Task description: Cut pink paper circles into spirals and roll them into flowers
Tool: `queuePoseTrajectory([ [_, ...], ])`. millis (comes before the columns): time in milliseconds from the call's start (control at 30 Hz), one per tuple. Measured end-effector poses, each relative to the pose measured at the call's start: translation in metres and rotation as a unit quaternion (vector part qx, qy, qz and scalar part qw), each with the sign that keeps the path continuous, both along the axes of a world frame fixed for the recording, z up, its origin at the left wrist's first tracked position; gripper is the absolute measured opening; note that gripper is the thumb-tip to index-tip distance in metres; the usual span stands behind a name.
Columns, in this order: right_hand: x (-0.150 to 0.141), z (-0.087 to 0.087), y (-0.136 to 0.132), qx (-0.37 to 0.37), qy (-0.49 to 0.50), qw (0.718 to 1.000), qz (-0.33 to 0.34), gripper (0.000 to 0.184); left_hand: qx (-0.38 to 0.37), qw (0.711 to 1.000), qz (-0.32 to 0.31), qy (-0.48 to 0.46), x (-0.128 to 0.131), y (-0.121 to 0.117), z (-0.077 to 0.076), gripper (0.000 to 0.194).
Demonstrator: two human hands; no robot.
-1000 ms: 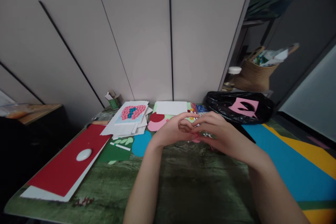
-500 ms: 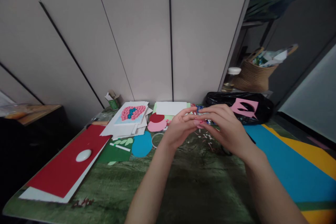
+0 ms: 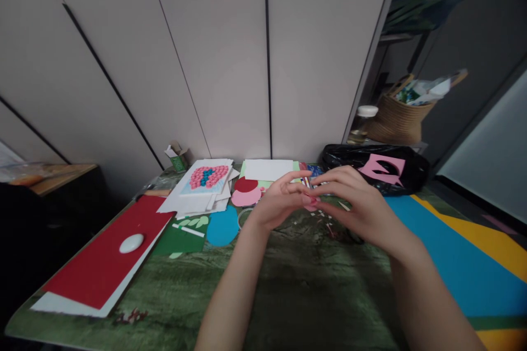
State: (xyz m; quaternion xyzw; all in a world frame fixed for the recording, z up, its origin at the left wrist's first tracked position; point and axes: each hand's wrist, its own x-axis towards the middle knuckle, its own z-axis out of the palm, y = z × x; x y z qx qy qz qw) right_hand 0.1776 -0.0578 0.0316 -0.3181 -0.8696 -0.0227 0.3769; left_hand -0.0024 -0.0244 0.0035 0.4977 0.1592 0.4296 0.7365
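Note:
My left hand (image 3: 278, 203) and my right hand (image 3: 354, 203) meet fingertip to fingertip above the middle of the green table (image 3: 288, 296). Between the pinched fingers sits a small pink paper piece (image 3: 309, 201), held by both hands. Just behind the hands lie pink and dark red paper shapes (image 3: 246, 191), a white sheet (image 3: 268, 169) and small paper scraps (image 3: 325, 218). A clear ring (image 3: 242, 214) lies beside my left wrist.
A red sheet (image 3: 102, 252) with a white oval object (image 3: 132, 242) lies at the left. A white card with pink and blue balls (image 3: 205, 176), a blue oval (image 3: 222, 226), green paper with leaves (image 3: 185, 233), a black bag (image 3: 370, 173) and blue and yellow sheets (image 3: 453, 263) surround the hands.
Both hands rose from the table and moved slightly away from me half a second ago, then settled a little lower. The pinch on the pink piece stays.

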Motion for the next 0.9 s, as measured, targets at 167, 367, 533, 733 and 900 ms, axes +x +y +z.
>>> queuePoseTrajectory([
  [167,0.002,0.003,-0.002,-0.055,-0.027,0.997,0.038,0.021,0.029,0.997,-0.040,0.063,-0.006,0.001,-0.002,0.057],
  [367,0.002,0.002,-0.003,-0.118,-0.077,0.988,0.065,0.020,0.059,0.987,-0.066,0.134,-0.011,0.003,-0.005,0.066],
  [533,0.002,0.001,0.000,-0.088,-0.053,0.994,0.040,0.018,0.025,0.995,-0.010,0.091,-0.004,0.002,-0.003,0.060],
  [733,0.002,-0.005,0.005,0.011,-0.010,0.999,-0.043,0.017,-0.039,0.997,0.062,-0.023,0.012,-0.005,-0.001,0.051],
  [900,-0.001,-0.006,0.003,0.049,0.005,0.997,-0.055,0.020,-0.031,0.996,0.075,-0.040,0.013,-0.006,0.000,0.049],
])
